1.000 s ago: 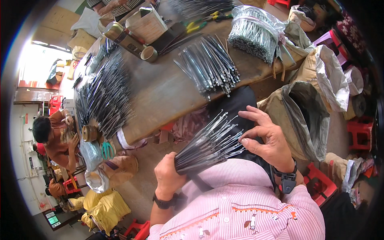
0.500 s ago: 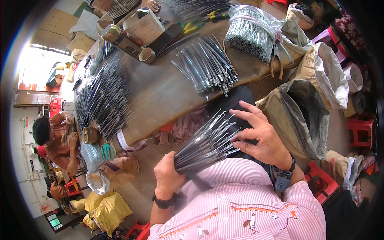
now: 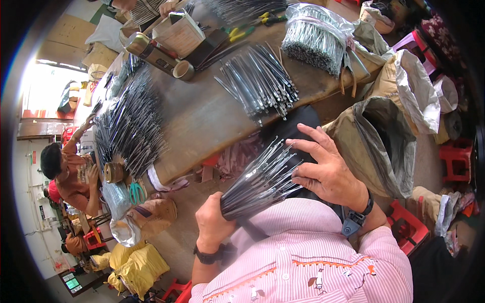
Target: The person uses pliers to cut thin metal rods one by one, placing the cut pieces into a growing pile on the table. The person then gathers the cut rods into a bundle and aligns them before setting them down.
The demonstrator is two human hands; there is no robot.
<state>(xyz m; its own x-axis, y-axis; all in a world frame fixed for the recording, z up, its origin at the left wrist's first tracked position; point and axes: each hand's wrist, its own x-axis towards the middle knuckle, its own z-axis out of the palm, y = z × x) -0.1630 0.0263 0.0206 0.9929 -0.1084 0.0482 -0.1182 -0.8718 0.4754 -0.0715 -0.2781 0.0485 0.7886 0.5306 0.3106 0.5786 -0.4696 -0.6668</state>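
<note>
A fanned bundle of thin dark metal rods (image 3: 257, 182) with small looped tips is clasped at its lower end in my left hand (image 3: 214, 216). The tips point up and to the right, in front of my striped shirt. My right hand (image 3: 328, 171) is beside the looped tips with its fingers spread; the thumb and forefinger are close to the outermost rods, and I cannot tell whether they touch. Beyond the bundle, a loose row of similar rods (image 3: 262, 81) lies near the edge of the table (image 3: 194, 118).
A large heap of dark rods (image 3: 132, 121) covers the table's left end. A plastic-wrapped bundle (image 3: 313, 43), a tape roll (image 3: 183, 70) and pliers (image 3: 242, 34) sit farther back. An open sack (image 3: 386, 146) stands at right. A co-worker (image 3: 70, 174) sits at far left.
My right hand has shifted slightly up along the looped tips, while my left hand keeps its hold. The co-worker at left has stretched an arm up toward the heap.
</note>
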